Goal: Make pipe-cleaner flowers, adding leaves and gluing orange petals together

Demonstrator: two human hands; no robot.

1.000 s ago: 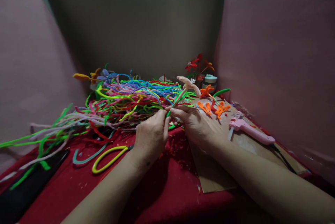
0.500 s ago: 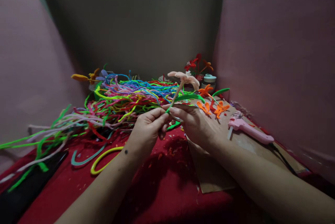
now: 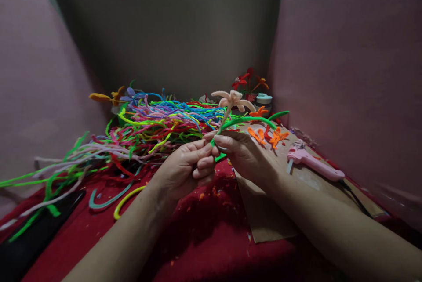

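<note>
A pale peach pipe-cleaner flower point(image 3: 232, 98) stands upright between my hands, its stem leaning slightly right. Around the lower stem is a green pipe cleaner point(image 3: 245, 120), whose long free end arches out to the right. My left hand point(image 3: 189, 161) is closed, thumb and fingers pinching the green-wrapped bottom of the stem. Just above that, my right hand point(image 3: 242, 150) is closed too, its thumb and fingertips pinching the stem where the green strand meets it. Part of the stem is hidden by my fingers.
A big heap of coloured pipe cleaners point(image 3: 165, 119) spreads behind and left of my hands. On the cardboard point(image 3: 267, 225) at right lie orange flowers point(image 3: 277, 137) and a pink glue gun point(image 3: 314, 165). Behind them stands a lidded jar point(image 3: 263, 103). Red cloth point(image 3: 211, 238) covers the table.
The flower has turned, so its petals show from another side. The green strand's free end now arches higher and further right. My left hand has rolled, showing more of its curled fingers.
</note>
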